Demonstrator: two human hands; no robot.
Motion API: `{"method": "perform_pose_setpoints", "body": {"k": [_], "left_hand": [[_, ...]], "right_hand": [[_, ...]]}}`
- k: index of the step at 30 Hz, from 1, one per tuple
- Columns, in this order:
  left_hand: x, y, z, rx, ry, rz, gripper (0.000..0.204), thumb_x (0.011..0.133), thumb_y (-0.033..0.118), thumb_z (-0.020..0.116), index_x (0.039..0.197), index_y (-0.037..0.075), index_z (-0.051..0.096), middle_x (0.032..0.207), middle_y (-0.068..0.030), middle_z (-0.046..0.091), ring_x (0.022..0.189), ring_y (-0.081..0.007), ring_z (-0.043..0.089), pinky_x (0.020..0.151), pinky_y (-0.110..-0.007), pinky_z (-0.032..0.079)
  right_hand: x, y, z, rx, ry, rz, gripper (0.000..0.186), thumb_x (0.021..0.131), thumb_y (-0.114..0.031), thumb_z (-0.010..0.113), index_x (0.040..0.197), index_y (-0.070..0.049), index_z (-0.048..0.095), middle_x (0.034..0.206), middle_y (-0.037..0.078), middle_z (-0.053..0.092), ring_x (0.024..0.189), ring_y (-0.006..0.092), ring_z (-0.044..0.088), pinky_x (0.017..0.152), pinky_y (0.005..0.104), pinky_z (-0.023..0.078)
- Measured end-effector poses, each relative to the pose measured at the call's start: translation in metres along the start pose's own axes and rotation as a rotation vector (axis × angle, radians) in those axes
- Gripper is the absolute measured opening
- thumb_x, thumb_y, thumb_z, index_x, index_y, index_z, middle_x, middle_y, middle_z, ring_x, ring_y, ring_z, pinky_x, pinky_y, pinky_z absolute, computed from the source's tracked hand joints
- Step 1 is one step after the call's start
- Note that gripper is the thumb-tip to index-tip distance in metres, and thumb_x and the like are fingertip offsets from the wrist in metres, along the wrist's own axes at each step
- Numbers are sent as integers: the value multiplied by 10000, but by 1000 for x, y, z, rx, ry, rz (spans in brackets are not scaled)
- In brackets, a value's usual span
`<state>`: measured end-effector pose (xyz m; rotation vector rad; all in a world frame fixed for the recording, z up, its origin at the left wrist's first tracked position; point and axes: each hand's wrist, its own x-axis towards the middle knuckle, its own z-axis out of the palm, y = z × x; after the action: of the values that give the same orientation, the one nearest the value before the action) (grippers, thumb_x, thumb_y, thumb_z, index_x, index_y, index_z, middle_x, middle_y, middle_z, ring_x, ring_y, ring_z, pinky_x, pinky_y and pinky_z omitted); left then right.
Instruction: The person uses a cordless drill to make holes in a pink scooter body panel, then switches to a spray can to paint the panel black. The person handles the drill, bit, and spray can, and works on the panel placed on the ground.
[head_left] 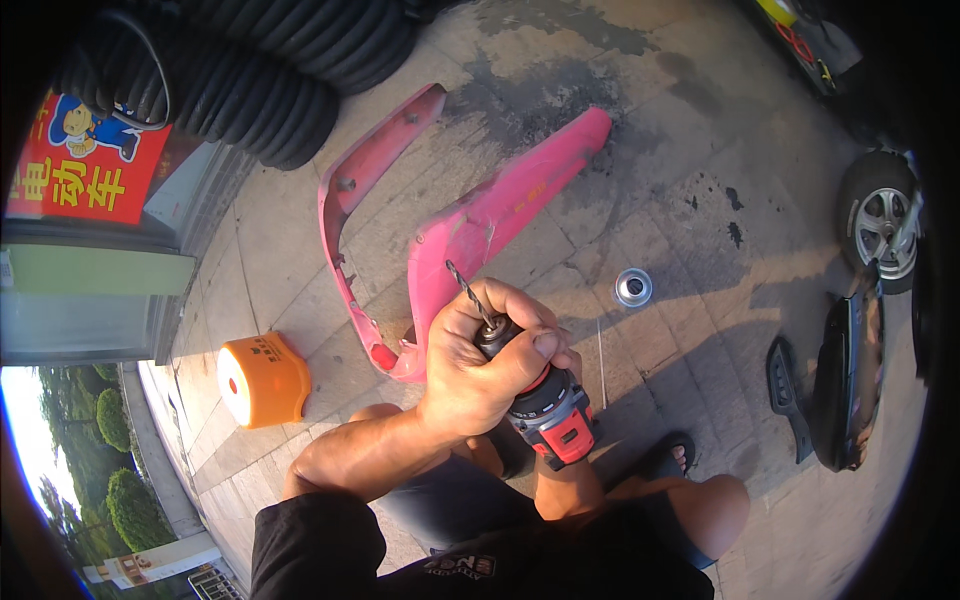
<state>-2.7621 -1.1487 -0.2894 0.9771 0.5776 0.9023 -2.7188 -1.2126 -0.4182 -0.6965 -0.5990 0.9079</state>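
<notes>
My left hand is closed around the black chuck of a red-and-black cordless drill, with a twisted metal drill bit pointing up and forward out of it. My right hand is under the drill body, holding it, its fingers mostly hidden. Beyond the bit, a scuffed pink plastic body panel lies on the paving with a second narrow, curved pink piece to its left.
An orange stool stands left. Stacked black tires are by a doorway with a red sign. A can and thin rod lie right. A wheeled vehicle and black panels are at the right edge.
</notes>
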Motion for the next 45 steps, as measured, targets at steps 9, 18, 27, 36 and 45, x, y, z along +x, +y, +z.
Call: {"method": "perform_pose_setpoints", "body": {"k": [9, 18, 27, 36, 45], "left_hand": [[4, -5, 6, 70, -32, 36, 120, 908, -14, 626, 930, 8, 510, 854, -106, 660, 779, -135, 659, 705, -301, 561], [5, -4, 9, 170, -18, 49, 78, 951, 0, 571, 1018, -8, 531, 850, -83, 646, 776, -119, 652, 687, -283, 553], [-1, 13, 11, 238, -72, -74, 124, 949, -4, 555, 1069, -34, 547, 895, -82, 640, 803, -123, 650, 710, -279, 551], [-8, 13, 12, 141, -63, -86, 109, 926, -26, 577, 1030, -22, 545, 876, -73, 651, 819, -133, 681, 758, -303, 578], [-8, 17, 11, 148, -68, -111, 102, 916, -18, 578, 1017, -23, 564, 841, -59, 662, 793, -113, 674, 730, -273, 559]], "right_hand": [[-3, 16, -9, 1187, 59, 614, 238, 970, -313, 538, 853, -106, 530, 801, 16, 580, 770, 154, 611, 762, 313, 519], [8, 2, -5, 1141, 69, 652, 215, 942, -295, 516, 893, -93, 570, 832, 54, 635, 775, 164, 647, 719, 317, 537], [10, -7, -7, 992, 16, 620, 260, 957, -293, 484, 972, -44, 560, 895, 87, 634, 770, 173, 639, 752, 309, 544], [-16, 3, 4, 764, 206, 321, 83, 924, -164, 464, 916, -86, 491, 896, -19, 538, 926, 89, 538, 860, 252, 445], [-26, 5, -5, 1680, 218, 617, 45, 950, -152, 473, 965, -112, 458, 899, -37, 455, 891, 40, 476, 800, 206, 417]]}}
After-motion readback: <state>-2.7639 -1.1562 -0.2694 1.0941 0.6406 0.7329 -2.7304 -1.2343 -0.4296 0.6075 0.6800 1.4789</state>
